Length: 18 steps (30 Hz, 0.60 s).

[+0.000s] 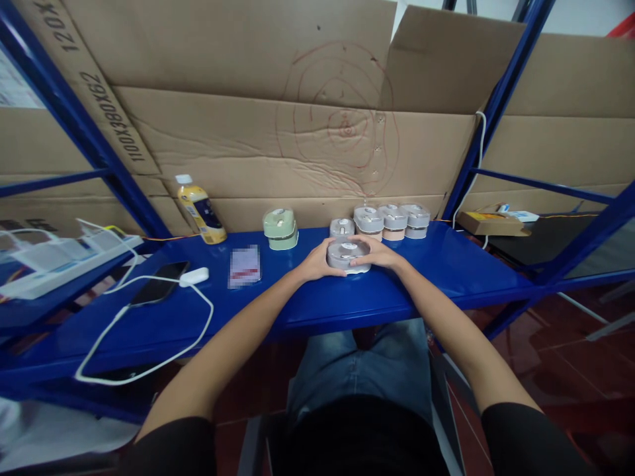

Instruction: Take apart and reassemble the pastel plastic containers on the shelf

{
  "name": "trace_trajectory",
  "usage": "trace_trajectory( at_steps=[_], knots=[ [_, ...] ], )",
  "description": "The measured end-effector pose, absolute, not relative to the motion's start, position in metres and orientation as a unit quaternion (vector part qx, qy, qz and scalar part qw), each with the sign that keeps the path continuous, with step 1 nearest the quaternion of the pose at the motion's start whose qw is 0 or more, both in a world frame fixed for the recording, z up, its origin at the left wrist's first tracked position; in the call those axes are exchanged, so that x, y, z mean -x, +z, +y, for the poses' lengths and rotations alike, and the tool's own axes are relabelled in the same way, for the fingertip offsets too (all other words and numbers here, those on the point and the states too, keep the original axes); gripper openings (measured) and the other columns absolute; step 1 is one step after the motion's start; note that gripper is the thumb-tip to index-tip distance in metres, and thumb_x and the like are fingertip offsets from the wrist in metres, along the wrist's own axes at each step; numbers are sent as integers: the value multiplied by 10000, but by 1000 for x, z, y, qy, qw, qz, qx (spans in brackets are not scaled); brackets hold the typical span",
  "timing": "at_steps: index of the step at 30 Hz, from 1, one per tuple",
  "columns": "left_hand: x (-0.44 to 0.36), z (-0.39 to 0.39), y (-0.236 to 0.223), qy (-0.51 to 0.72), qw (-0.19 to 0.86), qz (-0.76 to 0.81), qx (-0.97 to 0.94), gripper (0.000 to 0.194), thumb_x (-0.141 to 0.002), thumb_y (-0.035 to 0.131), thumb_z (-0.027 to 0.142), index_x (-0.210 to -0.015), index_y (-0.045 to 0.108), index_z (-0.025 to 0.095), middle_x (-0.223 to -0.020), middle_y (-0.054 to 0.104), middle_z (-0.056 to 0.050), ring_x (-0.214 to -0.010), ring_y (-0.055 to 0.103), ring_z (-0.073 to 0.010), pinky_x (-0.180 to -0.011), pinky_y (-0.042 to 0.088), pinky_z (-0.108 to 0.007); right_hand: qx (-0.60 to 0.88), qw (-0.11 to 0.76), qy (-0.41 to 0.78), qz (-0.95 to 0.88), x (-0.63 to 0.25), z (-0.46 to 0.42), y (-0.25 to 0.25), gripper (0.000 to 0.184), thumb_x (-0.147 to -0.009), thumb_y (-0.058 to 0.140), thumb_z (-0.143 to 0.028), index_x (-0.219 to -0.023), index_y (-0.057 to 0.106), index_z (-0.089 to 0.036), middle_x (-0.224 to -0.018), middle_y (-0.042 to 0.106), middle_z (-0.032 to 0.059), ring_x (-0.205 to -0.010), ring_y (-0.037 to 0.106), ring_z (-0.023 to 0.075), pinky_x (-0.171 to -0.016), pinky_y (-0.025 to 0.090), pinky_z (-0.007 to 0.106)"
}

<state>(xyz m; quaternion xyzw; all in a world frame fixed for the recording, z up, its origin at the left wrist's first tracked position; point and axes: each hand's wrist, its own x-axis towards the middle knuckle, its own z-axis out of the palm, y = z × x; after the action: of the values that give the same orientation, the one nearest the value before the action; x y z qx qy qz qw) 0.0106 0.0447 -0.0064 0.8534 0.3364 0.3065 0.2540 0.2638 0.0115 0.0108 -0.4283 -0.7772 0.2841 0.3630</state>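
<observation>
A round grey-lidded container point(348, 254) rests on the blue shelf table point(307, 304) near its middle. My left hand point(316, 263) wraps its left side and my right hand point(378, 252) curls round its right side and top. Both hands grip it between them. Just behind it stands another small grey container point(342, 229). A row of three similar containers point(393, 221) lines the cardboard wall behind my right hand. A pale green container point(280, 229) stands apart to the left.
A yellow drink bottle point(200, 209) stands at the back left. A black phone point(159, 282) with a white charging cable point(149, 317) lies left, beside a small card point(245, 266). Blue rack posts point(491, 112) flank the table. A flat box point(492, 223) sits far right.
</observation>
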Motion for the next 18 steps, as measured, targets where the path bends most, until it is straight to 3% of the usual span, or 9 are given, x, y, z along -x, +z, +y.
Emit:
trace_trajectory(
  at_steps=[12, 18],
  knots=[
    [-8, 43, -1, 294, 215, 313, -877, 1129, -588, 924, 557, -1515, 378, 213, -1538, 501, -199, -1409, 504, -424, -1156, 404, -593, 428, 366, 261, -784, -263, 17, 4, 845, -640, 945, -457, -1396, 622, -262, -1457, 612, 96, -1361, 569, 306, -1208, 403, 515],
    [-4, 43, 1, 273, 203, 313, -887, 1120, -613, 904, 559, -1524, 378, 174, -1540, 496, -220, -1406, 509, -426, -1145, 417, -591, 425, 370, 233, -793, -259, 15, 3, 870, -615, 960, -459, -1396, 635, -253, -1424, 635, 111, -1340, 588, 321, -1195, 415, 533]
  ],
)
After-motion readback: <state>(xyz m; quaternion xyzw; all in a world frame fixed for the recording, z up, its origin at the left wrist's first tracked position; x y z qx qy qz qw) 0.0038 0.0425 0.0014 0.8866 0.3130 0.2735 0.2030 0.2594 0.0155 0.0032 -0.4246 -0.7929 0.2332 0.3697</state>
